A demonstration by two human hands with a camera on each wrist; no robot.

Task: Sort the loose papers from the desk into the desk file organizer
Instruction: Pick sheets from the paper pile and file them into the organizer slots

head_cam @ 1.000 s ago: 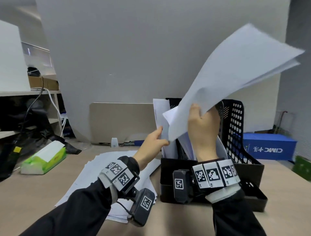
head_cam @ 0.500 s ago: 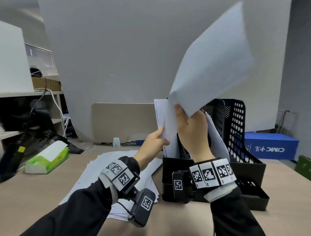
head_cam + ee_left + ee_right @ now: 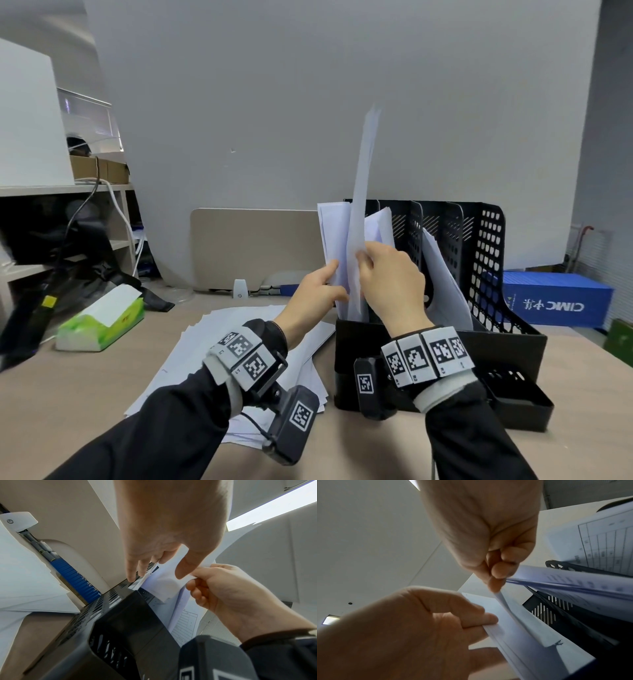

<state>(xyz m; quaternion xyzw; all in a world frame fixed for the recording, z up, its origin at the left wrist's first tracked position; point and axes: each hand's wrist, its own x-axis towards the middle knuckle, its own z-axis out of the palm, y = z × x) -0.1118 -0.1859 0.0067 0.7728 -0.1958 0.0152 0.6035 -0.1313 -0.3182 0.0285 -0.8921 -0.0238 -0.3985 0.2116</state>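
Observation:
The black mesh file organizer [image 3: 493, 274] stands on the desk at centre right. My left hand [image 3: 337, 277] pinches the white papers [image 3: 330, 226] standing in its leftmost slot and holds them to the left. My right hand [image 3: 363, 260] pinches a thin sheaf of sheets [image 3: 363, 178], upright and edge-on, its lower end down in that same slot. The right wrist view shows the right hand [image 3: 496, 577] gripping the sheaf's edge [image 3: 503, 600] beside the left hand [image 3: 479, 620]. A spread pile of loose papers [image 3: 222, 342] lies left of the organizer.
More sheets [image 3: 442, 281] lean in a slot further right. A green tissue pack [image 3: 102, 318] lies at the desk's left. A beige panel [image 3: 260, 250] stands behind the pile, a blue box [image 3: 555, 298] behind the organizer and shelving [image 3: 68, 205] at far left.
My right hand has come down and leftward, turning the sheaf from a raised slant to upright over the leftmost slot. The left hand has stayed on the standing papers.

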